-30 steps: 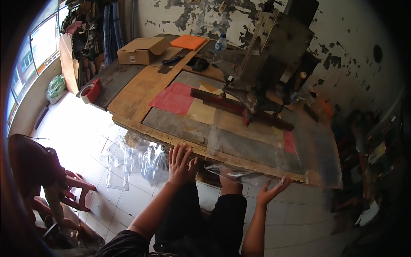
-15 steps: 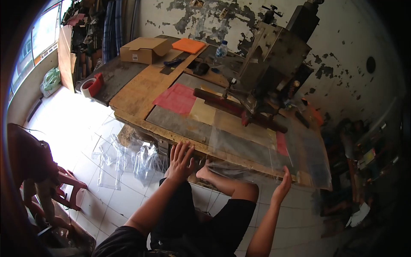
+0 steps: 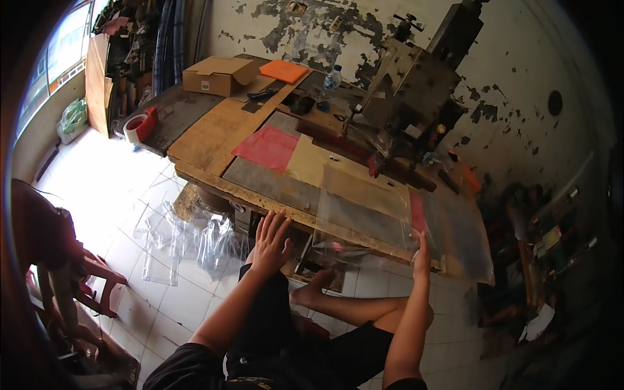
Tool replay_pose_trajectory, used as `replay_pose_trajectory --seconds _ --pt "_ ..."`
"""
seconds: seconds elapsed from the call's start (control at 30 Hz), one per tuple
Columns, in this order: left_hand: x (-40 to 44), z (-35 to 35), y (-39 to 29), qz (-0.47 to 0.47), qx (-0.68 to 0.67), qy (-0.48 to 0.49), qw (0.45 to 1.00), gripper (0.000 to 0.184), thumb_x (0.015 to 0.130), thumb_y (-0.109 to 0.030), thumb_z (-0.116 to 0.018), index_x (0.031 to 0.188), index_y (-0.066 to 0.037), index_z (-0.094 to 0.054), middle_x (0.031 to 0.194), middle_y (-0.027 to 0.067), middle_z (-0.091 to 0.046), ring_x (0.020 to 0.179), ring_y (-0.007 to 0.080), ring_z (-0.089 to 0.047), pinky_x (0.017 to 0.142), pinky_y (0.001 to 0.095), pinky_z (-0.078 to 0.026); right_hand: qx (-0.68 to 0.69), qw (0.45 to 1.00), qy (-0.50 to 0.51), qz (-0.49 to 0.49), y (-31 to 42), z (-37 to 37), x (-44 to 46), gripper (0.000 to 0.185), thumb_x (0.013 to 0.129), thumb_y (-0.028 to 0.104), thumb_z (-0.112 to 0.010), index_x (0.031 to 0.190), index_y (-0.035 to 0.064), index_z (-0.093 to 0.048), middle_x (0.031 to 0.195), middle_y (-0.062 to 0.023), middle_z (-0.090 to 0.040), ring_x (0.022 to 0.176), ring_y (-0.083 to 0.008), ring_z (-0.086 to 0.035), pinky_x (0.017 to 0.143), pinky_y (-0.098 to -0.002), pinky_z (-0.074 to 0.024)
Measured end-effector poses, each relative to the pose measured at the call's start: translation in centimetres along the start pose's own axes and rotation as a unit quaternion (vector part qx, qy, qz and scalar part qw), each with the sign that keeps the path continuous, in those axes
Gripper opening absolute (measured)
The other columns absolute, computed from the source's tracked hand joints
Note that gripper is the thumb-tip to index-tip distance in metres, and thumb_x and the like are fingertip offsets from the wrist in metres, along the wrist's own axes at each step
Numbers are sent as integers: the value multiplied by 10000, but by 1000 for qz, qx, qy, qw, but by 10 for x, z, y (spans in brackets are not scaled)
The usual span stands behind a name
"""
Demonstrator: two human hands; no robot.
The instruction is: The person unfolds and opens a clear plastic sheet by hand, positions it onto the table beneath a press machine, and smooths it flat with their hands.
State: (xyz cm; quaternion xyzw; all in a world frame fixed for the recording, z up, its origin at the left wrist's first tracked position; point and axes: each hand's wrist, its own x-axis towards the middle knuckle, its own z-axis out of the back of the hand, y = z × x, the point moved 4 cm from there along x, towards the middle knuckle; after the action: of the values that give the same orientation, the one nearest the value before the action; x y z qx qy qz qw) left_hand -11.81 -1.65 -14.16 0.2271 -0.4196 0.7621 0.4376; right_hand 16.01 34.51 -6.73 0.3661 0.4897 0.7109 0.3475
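My left hand (image 3: 270,244) is at the table's front edge, fingers spread, with nothing in it. Farther right, my right hand (image 3: 421,253) is upright beside a clear plastic sheet (image 3: 364,211), its fingers close together; whether it grips the sheet is unclear. The sheet lies over the table (image 3: 260,188) and hangs over the front edge. Beneath and beside it are a pink sheet (image 3: 268,148) and a cream sheet (image 3: 305,162). Behind them stands a machine (image 3: 409,91) with a dark red bar (image 3: 338,143).
A cardboard box (image 3: 218,75), an orange sheet (image 3: 284,71), a bottle (image 3: 333,78) and a tape dispenser (image 3: 141,125) are on the table. Clear plastic (image 3: 218,244) hangs at lower left. Another person (image 3: 45,227) is at the far left by a red stool (image 3: 103,279).
My right hand has risen to the table edge and its fingers have come together. My left hand remains spread. One bare leg has swung to the right. The machine's bar sits farther back.
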Motion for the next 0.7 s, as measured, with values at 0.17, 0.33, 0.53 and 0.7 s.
replay_pose_trajectory --seconds 0.17,0.33,0.53,0.7 --pt "-1 -1 0 13 -44 -11 999 690 860 -107 -681 1518 -92 -477 1616 159 -429 1538 408 -327 1245 565 -264 -16 999 48 8 20 -1 -22 499 1004 344 -637 1401 42 -645 1291 -85 -649 1243 -219 -576 1087 -348 -411" --pt "6 20 -22 24 -4 -9 1000 629 898 -180 -675 1496 -84 -505 1588 159 -445 1516 402 -343 1248 555 -229 -57 997 10 46 10 -16 -55 457 951 167 -708 1394 77 -640 1322 -68 -645 1286 -238 -555 1089 -379 -436" --pt "76 34 -36 112 8 -24 993 537 925 -382 -720 1369 -95 -624 1511 136 -496 1452 354 -404 1244 552 -174 -137 975 -70 163 6 -32 -87 363 1023 213 -655 1366 93 -636 1378 -109 -602 1352 -309 -494 1161 -472 -368" --pt "147 4 -3 -8 69 22 997 444 931 -438 -743 1177 -68 -725 1321 152 -652 1280 307 -577 1135 491 -366 -142 967 -105 184 5 -40 -98 347 1044 205 -629 1371 90 -609 1391 -104 -586 1344 -319 -503 1153 -475 -371"
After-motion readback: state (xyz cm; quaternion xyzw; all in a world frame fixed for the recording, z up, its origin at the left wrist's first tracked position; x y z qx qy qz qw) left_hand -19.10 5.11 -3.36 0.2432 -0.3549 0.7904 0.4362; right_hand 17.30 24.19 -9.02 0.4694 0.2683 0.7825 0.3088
